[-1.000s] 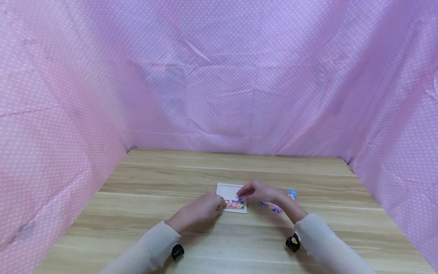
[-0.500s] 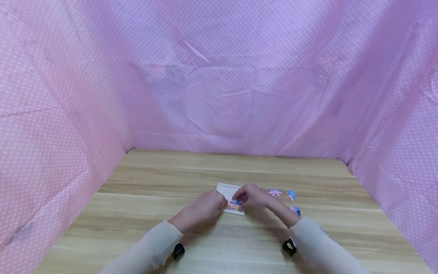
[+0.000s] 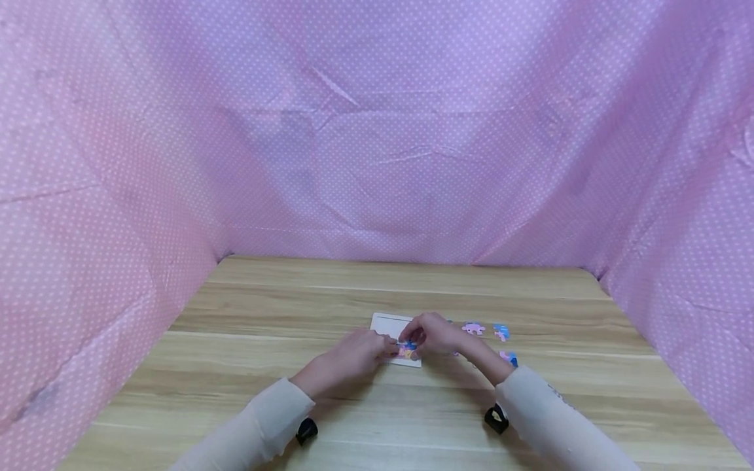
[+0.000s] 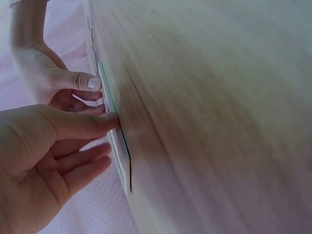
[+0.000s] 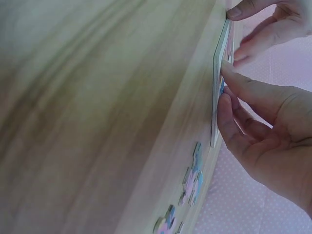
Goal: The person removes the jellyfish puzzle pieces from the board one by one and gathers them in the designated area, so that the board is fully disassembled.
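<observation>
A white puzzle tray (image 3: 391,323) lies mid-table with joined, brightly coloured puzzle pieces (image 3: 405,352) along its near side. My right hand (image 3: 434,335) is over the tray's right part, pinching a blue puzzle piece (image 5: 223,87) at the tray surface; the fingers hide most of it. At the tray's near left corner is my left hand (image 3: 360,353). Its thumb (image 4: 110,116) touches the near rim in the left wrist view, while the other fingers (image 4: 87,163) reach over the tray, fairly straight. What lies under those fingertips is hidden.
Several loose puzzle pieces (image 3: 473,328) lie right of the tray, some partly behind the right forearm. The wooden table (image 3: 283,294) ends at a pink dotted cloth (image 3: 377,163) at the back and sides.
My right hand has lowered slightly and moved left over the tray with the blue puzzle piece. My left fingers have shifted right over the joined pieces. The right forearm's shift uncovers more loose pieces.
</observation>
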`<state>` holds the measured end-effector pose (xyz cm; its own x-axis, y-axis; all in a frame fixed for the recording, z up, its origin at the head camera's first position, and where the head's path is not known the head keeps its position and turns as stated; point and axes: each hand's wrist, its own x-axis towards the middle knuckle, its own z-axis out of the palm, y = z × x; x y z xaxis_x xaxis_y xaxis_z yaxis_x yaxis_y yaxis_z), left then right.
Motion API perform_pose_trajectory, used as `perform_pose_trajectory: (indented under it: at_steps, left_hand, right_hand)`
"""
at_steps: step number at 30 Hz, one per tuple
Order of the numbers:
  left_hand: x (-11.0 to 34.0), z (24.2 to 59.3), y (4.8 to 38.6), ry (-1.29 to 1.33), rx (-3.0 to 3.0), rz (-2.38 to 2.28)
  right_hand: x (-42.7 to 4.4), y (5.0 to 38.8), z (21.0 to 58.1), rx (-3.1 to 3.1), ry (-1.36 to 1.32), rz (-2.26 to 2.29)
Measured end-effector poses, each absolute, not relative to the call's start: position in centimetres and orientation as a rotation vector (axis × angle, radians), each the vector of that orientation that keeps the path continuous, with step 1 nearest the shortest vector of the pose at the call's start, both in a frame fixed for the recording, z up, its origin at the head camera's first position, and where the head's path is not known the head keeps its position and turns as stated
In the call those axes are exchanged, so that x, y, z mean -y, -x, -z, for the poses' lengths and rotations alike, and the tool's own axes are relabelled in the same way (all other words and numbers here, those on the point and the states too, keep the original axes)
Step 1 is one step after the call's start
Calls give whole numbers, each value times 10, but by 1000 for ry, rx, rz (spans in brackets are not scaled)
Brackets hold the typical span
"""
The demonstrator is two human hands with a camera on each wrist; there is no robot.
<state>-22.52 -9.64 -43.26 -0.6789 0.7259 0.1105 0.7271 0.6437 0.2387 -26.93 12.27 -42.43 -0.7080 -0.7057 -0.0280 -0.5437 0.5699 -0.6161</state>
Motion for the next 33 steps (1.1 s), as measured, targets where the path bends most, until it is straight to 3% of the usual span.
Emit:
perform_pose_trajectory:
  at_steps: [7,33]
  left_hand:
    - [100,428,224,1246,2940,588]
    - [103,428,224,1260,2965,559]
  right_hand:
    - [-124,270,422,-2488,1041,892]
    - [-147,274,427,-2385,828,1166]
